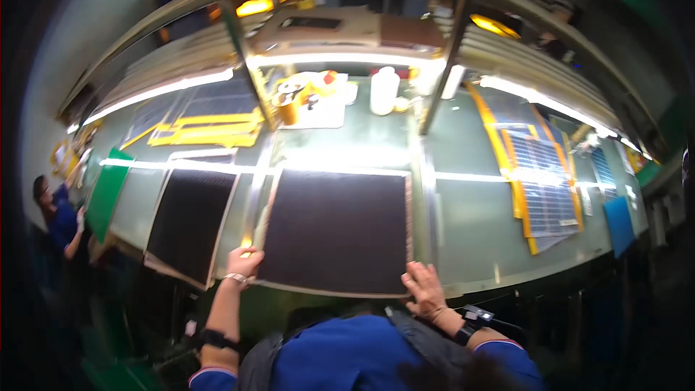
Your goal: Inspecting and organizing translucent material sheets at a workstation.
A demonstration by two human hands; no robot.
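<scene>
A black rectangular panel (337,228) with a pale border lies flat in front of me, its near edge by the table's front. My left hand (245,263) is closed at the panel's near left corner, its fingers on the edge. A small bright yellow spot shows just beyond these fingers; I cannot tell whether it is an object or a reflection. At the near right corner, my right hand (426,288) rests with fingers apart, touching the panel's side edge. Another dark panel (192,217) with a light frame lies to the left, apart from my left hand.
The pale green table (470,224) carries blue gridded panels (546,185) with yellow edging at right and yellow strips (210,130) at far left. A white bottle (384,90) and a tray (329,117) stand behind. Metal posts (445,54) hold an overhead shelf. A person (64,221) works at left.
</scene>
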